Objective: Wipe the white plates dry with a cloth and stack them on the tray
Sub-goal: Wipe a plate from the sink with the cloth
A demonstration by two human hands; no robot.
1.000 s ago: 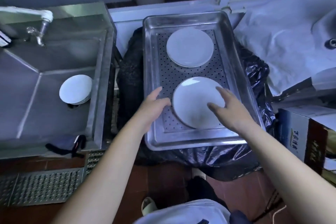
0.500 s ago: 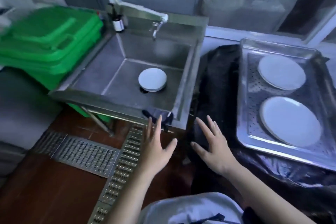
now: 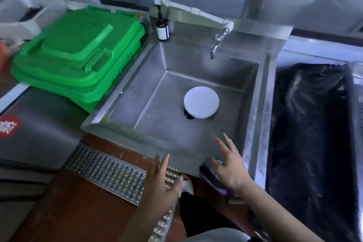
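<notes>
A small stack of white plates lies in the steel sink, partly over the drain. My left hand hovers with straight fingers in front of the sink's front edge, holding nothing. My right hand is spread open over the sink's front right corner, above a dark cloth draped on the rim. Only a sliver of the metal tray shows at the right edge.
A tap hangs over the sink's back. A dark soap bottle stands at the back left corner. Green bins lie stacked to the left. A black plastic bag sits right of the sink. A metal floor grate runs below.
The view swung left from the tray to the sink. Both hands left the plate on the tray and moved to the sink's front edge, open.
</notes>
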